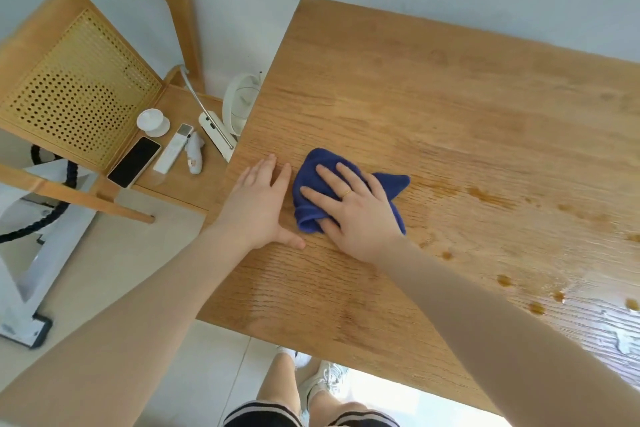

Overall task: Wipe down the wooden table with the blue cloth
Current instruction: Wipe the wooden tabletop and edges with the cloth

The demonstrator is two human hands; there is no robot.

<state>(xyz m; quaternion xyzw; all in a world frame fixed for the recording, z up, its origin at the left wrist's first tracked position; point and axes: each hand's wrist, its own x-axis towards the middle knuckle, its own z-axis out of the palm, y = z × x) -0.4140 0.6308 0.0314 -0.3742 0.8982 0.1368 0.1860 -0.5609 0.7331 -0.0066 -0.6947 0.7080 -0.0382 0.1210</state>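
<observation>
The wooden table (433,87) fills the right of the view, its left edge near the middle. The crumpled blue cloth (313,180) lies on the table close to that left edge. My right hand (353,211) presses flat on top of the cloth, fingers spread, a ring on one finger. Just left of the cloth, my left hand (259,208) lies palm down on the bare wood with nothing in it. Wet streaks and brown droplets (505,281) mark the table to the right of my right forearm.
A wooden chair (69,80) with a perforated back stands left of the table. On its seat lie a phone (133,161), a white remote (173,149), a small white cup, a white lamp base and a small fan (239,104). White frame on the floor at far left.
</observation>
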